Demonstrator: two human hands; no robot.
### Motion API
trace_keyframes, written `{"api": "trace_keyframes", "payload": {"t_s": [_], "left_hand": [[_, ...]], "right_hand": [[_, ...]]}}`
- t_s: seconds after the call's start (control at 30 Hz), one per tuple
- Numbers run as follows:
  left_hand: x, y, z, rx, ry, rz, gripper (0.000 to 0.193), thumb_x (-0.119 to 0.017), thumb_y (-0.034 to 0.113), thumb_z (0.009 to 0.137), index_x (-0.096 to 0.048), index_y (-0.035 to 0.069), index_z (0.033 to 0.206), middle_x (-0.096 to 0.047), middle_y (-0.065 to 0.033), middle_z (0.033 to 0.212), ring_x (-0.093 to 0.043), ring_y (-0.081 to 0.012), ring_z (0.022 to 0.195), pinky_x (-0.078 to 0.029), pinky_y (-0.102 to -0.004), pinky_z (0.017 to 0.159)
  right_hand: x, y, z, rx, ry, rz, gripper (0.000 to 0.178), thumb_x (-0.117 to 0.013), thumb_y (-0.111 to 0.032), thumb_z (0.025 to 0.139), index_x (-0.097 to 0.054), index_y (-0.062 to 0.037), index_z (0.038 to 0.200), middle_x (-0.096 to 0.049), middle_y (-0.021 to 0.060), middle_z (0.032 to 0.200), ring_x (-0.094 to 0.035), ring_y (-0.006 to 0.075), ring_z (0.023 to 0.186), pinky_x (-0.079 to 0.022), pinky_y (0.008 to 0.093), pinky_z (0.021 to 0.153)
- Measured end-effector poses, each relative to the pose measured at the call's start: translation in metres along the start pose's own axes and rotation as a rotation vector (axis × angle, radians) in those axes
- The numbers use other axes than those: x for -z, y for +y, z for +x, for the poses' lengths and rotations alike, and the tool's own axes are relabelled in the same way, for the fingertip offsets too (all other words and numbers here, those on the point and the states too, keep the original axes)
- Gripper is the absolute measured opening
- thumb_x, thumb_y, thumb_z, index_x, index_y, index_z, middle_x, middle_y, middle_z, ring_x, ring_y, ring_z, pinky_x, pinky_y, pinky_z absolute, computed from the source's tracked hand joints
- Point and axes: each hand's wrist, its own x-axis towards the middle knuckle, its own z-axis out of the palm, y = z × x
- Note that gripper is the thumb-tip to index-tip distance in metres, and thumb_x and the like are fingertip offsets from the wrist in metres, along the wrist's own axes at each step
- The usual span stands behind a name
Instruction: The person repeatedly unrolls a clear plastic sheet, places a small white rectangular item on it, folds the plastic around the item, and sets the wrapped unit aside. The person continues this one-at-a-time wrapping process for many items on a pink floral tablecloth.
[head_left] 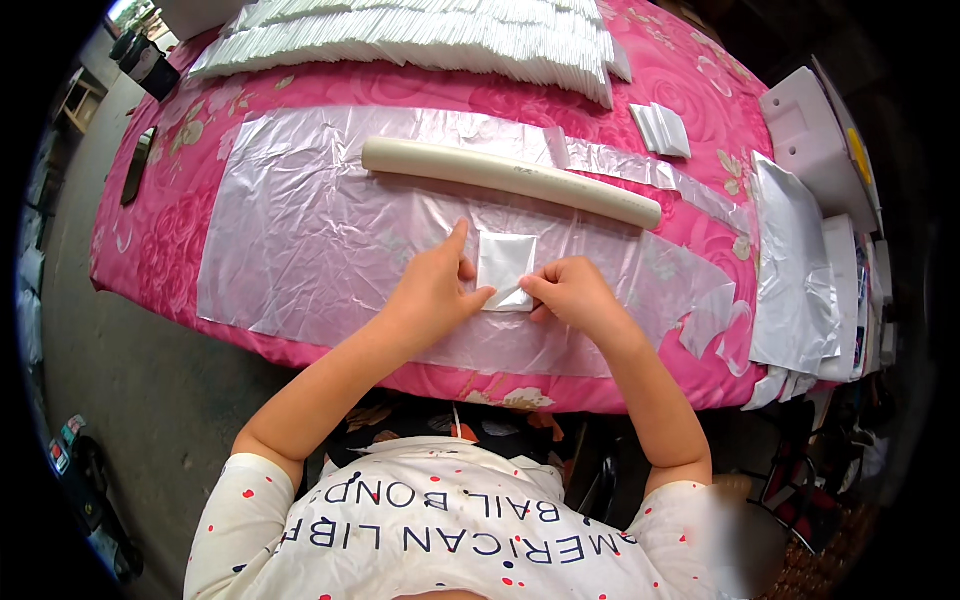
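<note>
Pink floral cloth (pixel 160 250) under clear plastic sheet (pixel 300 240) keeps our work flat. Our left hand (pixel 432 290) pins the small white folded packet (pixel 505 265), thumb pressing its edge; our right hand (pixel 572 292) pinches its lower corner. Beyond our grip lies a cream tube (pixel 510 180).

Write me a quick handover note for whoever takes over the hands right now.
Left hand: fingers on the left edge of the small white square piece, index finger stretched up beside it.
Right hand: pinching the piece's lower right edge.
The piece lies on the clear plastic sheet, just below the cream tube.
Done: rows of white pieces at the table's far edge.
Left: this piece, still in hand.
</note>
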Motion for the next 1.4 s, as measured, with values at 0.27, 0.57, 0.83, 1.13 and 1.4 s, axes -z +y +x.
{"api": "trace_keyframes", "payload": {"t_s": [0.27, 0.57, 0.83, 1.13, 1.4], "left_hand": [[-0.037, -0.001, 0.001, -0.513, 0.129, 0.520, 0.089, -0.063, 0.045, 0.074, -0.028, -0.010, 0.134, -0.031, -0.0258, 0.139, -0.028, -0.0367, 0.132, -0.022, -0.0457, 0.108], [-0.049, -0.005, 0.007, -0.375, 0.029, 0.529, 0.104, -0.065, 0.053, 0.069, -0.019, -0.011, 0.137, -0.020, -0.0263, 0.144, -0.016, -0.0359, 0.137, -0.012, -0.0476, 0.111], [-0.035, 0.015, -0.047, -0.499, -0.234, 0.577, 0.097, -0.067, 0.045, 0.068, -0.024, -0.012, 0.134, -0.023, -0.0271, 0.143, -0.020, -0.0394, 0.135, -0.013, -0.0506, 0.110], [-0.019, -0.025, -0.098, -0.541, -0.262, 0.067, 0.059, -0.045, 0.033, 0.089, -0.035, -0.005, 0.133, -0.026, -0.0285, 0.141, -0.028, -0.0411, 0.131, -0.023, -0.0477, 0.106], [-0.014, 0.008, -0.074, -0.444, -0.110, -0.372, 0.050, -0.043, 0.027, 0.093, -0.036, 0.003, 0.136, -0.026, -0.0203, 0.144, -0.032, -0.0319, 0.131, -0.029, -0.0412, 0.103]], "right_hand": [[-0.008, 0.006, 0.007, 0.095, 0.034, -0.025, 0.027, -0.060, -0.021, 0.080, -0.066, 0.0036, 0.071, -0.062, 0.0097, 0.058, -0.064, 0.0145, 0.054, -0.047, 0.0272, 0.049], [-0.017, 0.009, -0.003, 0.328, 0.317, -0.366, 0.025, -0.063, -0.023, 0.078, -0.065, 0.0015, 0.072, -0.064, 0.0173, 0.068, -0.064, 0.0287, 0.062, -0.050, 0.0371, 0.059], [-0.013, 0.039, -0.058, 0.419, 0.436, -0.159, 0.031, -0.065, -0.025, 0.078, -0.063, 0.0012, 0.094, -0.065, 0.0150, 0.079, -0.064, 0.0277, 0.074, -0.050, 0.0354, 0.065], [-0.038, 0.049, -0.083, 0.618, -0.023, 0.037, 0.043, -0.068, -0.024, 0.080, -0.056, -0.0014, 0.115, -0.056, 0.0138, 0.112, -0.054, 0.0242, 0.106, -0.046, 0.0329, 0.085], [-0.033, 0.041, -0.063, 0.781, 0.050, 0.154, 0.017, -0.068, -0.004, 0.076, -0.062, -0.0019, 0.092, -0.060, 0.0059, 0.093, -0.057, 0.0202, 0.086, -0.045, 0.0310, 0.076]]}}
